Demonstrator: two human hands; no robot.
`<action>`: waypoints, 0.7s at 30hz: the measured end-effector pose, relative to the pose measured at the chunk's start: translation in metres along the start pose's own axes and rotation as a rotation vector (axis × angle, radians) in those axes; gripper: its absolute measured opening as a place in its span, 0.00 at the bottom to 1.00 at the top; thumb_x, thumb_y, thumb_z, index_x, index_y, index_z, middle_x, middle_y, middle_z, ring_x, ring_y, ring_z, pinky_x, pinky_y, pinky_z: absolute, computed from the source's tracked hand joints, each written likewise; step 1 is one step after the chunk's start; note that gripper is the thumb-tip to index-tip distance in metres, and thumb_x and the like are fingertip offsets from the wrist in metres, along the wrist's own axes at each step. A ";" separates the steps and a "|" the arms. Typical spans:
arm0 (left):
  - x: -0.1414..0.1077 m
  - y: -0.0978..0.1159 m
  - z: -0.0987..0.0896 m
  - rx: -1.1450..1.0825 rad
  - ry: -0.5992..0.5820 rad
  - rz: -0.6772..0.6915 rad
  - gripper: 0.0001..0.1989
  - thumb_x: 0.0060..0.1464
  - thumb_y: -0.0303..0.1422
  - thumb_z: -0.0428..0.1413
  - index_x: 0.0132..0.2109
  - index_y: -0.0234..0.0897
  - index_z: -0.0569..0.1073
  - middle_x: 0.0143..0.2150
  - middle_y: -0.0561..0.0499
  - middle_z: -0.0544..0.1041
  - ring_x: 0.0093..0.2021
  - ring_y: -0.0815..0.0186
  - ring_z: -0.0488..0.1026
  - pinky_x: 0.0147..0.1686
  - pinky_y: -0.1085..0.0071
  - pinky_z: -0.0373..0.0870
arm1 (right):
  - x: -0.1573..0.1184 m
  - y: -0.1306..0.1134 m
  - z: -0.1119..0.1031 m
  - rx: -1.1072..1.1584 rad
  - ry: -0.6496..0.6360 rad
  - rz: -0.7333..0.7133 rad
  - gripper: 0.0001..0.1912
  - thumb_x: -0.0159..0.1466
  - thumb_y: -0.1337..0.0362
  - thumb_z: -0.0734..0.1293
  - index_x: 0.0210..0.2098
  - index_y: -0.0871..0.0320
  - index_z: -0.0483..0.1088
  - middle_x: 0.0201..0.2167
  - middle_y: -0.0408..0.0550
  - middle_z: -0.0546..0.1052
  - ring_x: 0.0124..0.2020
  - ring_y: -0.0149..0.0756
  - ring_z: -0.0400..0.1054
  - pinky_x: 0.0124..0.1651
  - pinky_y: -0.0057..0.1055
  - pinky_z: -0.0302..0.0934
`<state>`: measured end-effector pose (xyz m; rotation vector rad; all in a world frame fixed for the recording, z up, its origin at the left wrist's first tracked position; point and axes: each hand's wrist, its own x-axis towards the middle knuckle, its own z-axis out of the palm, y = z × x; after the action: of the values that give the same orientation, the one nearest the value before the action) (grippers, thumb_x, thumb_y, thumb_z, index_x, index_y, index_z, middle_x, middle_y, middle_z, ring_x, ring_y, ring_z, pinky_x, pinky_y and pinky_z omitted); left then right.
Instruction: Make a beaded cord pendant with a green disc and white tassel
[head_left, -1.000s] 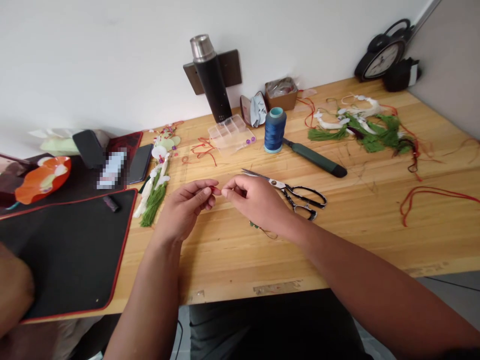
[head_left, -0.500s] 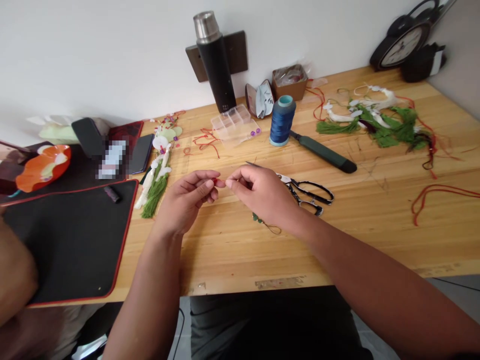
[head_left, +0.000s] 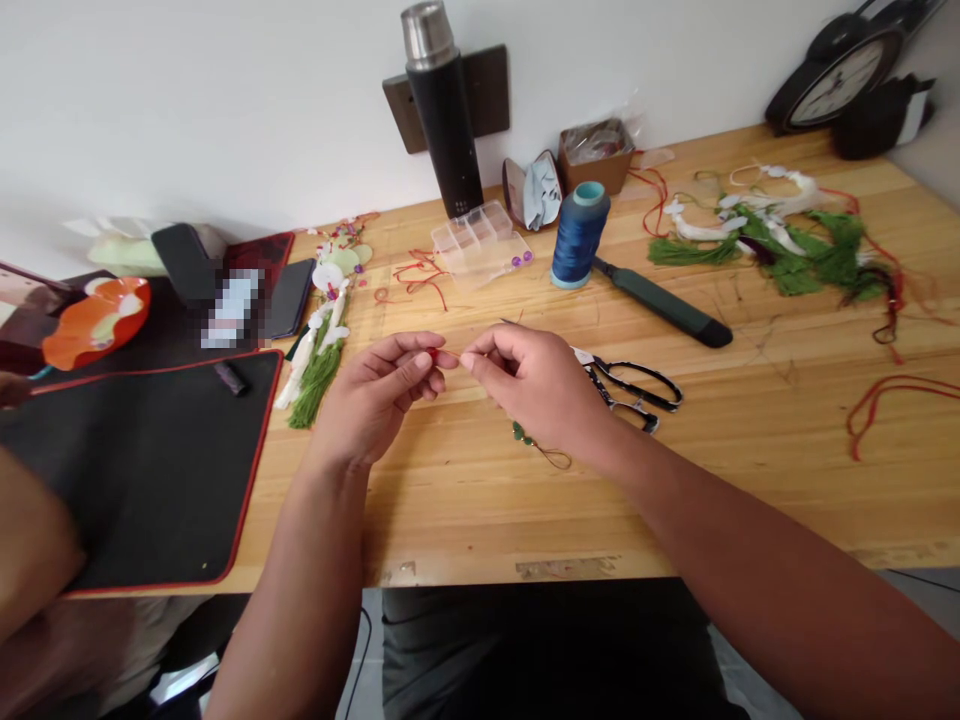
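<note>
My left hand (head_left: pixel 375 400) is closed in a pinch, thumb against fingers, on a small red bead-like piece (head_left: pixel 433 354). A thin orange-red cord (head_left: pixel 452 354) spans the short gap to my right hand (head_left: pixel 536 390), which pinches its other end between thumb and forefinger. Both hands are above the table, fingertips close together. Beneath my right hand lie scissors (head_left: pixel 641 385) with black handles, their blades partly hidden by the hand. Near its wrist rests a short string of green beads (head_left: pixel 523 433) with a thin loop.
Behind my hands stand a blue thread spool (head_left: pixel 580 240), a clear compartment box (head_left: pixel 480 245) and a black flask (head_left: pixel 446 130). A dark green-handled tool (head_left: pixel 664 303) lies right. Tassels (head_left: pixel 802 240) spread at the far right, others (head_left: pixel 319 370) left. Another person's arm (head_left: pixel 30 540) crosses a black mat (head_left: pixel 150 470).
A little more cord shows between my fingertips, as my right hand has shifted slightly away from my left. The whole view has moved a little. At far left, another person's hand now shows.
</note>
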<state>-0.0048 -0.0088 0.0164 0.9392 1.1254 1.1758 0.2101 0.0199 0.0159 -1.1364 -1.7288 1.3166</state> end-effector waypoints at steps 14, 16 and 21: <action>0.000 -0.002 0.000 0.008 0.000 0.003 0.17 0.57 0.37 0.75 0.50 0.36 0.85 0.41 0.45 0.87 0.33 0.67 0.79 0.34 0.72 0.75 | 0.000 -0.003 -0.001 -0.052 0.001 -0.017 0.08 0.73 0.60 0.69 0.40 0.55 0.78 0.31 0.43 0.81 0.30 0.34 0.68 0.36 0.33 0.58; 0.001 -0.002 0.000 -0.008 -0.002 0.001 0.17 0.57 0.36 0.75 0.50 0.36 0.84 0.40 0.45 0.87 0.33 0.67 0.80 0.34 0.72 0.75 | 0.000 -0.004 -0.001 -0.059 0.002 -0.015 0.08 0.73 0.60 0.69 0.39 0.55 0.78 0.31 0.43 0.80 0.30 0.34 0.68 0.37 0.33 0.58; 0.002 -0.003 0.000 -0.047 -0.007 0.001 0.17 0.55 0.37 0.77 0.45 0.36 0.81 0.37 0.47 0.86 0.33 0.67 0.80 0.33 0.74 0.75 | 0.000 -0.004 -0.001 -0.081 0.011 -0.035 0.08 0.73 0.61 0.69 0.38 0.55 0.78 0.30 0.42 0.80 0.30 0.33 0.67 0.37 0.33 0.57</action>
<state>-0.0041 -0.0070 0.0133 0.9072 1.0875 1.1934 0.2099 0.0194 0.0197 -1.1503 -1.8002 1.2270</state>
